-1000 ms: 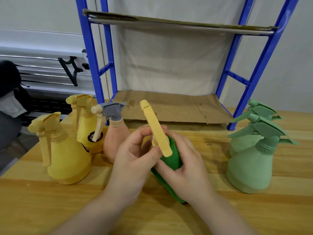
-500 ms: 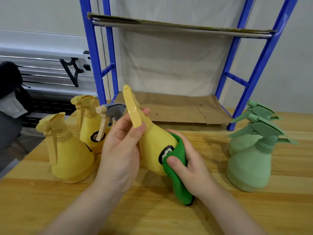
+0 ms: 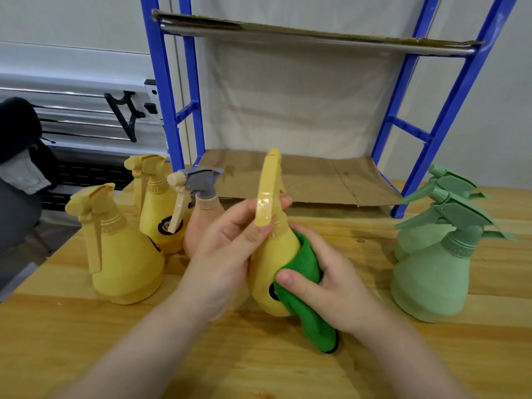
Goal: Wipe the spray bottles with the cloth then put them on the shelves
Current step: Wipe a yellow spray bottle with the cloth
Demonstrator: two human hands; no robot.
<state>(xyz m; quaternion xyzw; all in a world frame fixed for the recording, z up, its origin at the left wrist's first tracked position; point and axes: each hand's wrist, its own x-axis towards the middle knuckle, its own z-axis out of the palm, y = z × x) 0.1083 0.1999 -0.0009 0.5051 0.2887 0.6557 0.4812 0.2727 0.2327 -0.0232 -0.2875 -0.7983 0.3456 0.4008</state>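
A yellow spray bottle (image 3: 272,254) is held upright above the wooden table, in front of the blue shelf rack. My left hand (image 3: 227,251) grips its neck and trigger head. My right hand (image 3: 325,286) holds a green cloth (image 3: 306,286) wrapped against the bottle's right side, thumb pressing on the front. Two more yellow bottles (image 3: 121,254) (image 3: 157,205) and a peach bottle with a grey head (image 3: 198,220) stand at the left. Two pale green bottles (image 3: 431,272) stand at the right.
The blue rack's lower shelf (image 3: 316,180) and upper shelf (image 3: 302,31) are lined with cardboard and hold no bottles. The wooden table (image 3: 259,364) stretches toward me. Dark clothing (image 3: 17,139) hangs at the far left, beyond the table edge.
The held yellow bottle has swung from tilted left to nearly upright and shifted right. The cloth has slid up along the bottle's right side with my right hand.
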